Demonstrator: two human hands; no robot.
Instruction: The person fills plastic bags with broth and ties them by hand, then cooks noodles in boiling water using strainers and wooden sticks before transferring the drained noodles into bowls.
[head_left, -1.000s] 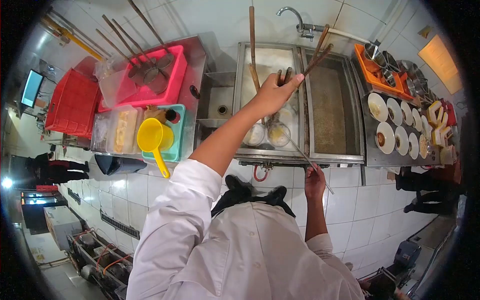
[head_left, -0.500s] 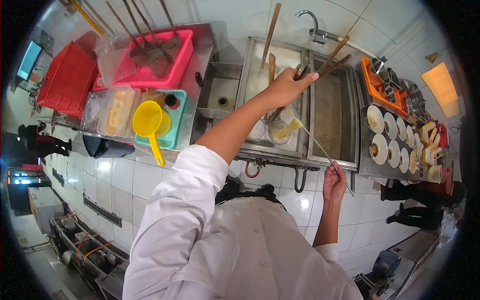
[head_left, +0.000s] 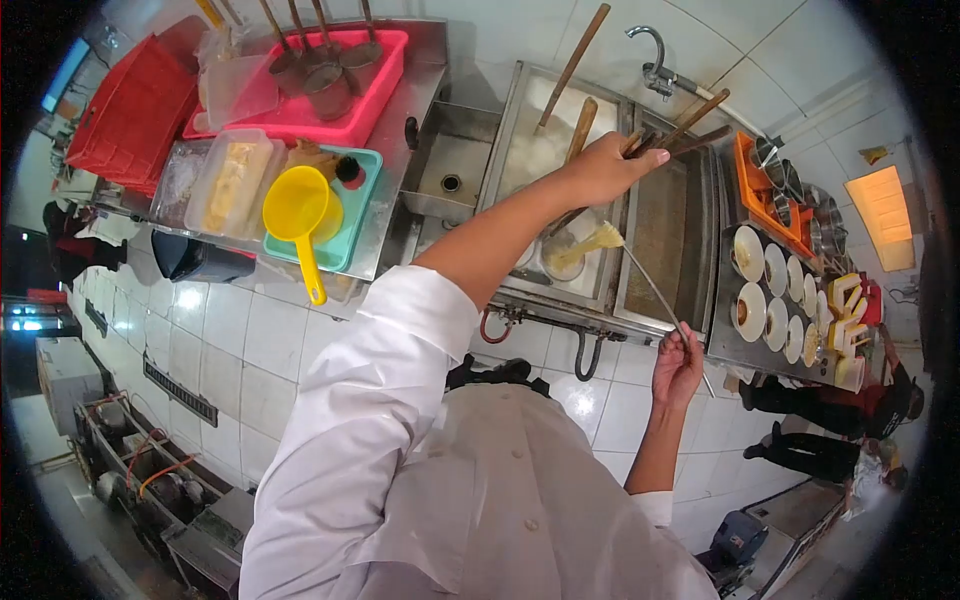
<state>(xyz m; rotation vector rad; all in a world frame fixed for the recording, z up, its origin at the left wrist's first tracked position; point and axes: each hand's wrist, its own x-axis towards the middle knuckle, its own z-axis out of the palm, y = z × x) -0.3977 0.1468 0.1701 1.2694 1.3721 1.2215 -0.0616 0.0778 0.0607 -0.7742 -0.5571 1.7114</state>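
Observation:
My left hand [head_left: 612,172] is closed around several wooden handles [head_left: 700,115] that cross over the divider between two metal tanks. Under my left wrist, a round strainer [head_left: 563,262] sits in the frothy left tank [head_left: 518,160]. Pale yellow noodles [head_left: 602,238] stretch from this strainer to the tip of a thin metal stick [head_left: 652,284]. My right hand [head_left: 677,368] grips the stick's lower part, in front of the right tank [head_left: 640,290]. Whether it is one stick or a pair, I cannot tell. Two more wooden handles [head_left: 572,65] stand in the left tank.
Left of the tanks are a small sink [head_left: 450,150], a pink tray [head_left: 385,85] with ladles and a yellow dipper [head_left: 300,205]. On the right, several white bowls [head_left: 748,310] stand beside an orange basket [head_left: 748,190]. A faucet [head_left: 655,70] rises behind; people stand far right.
The noodles now reach further out of the strainer toward the stick's tip, in a narrower bunch. Both hands keep their grips. The whole view has shifted slightly.

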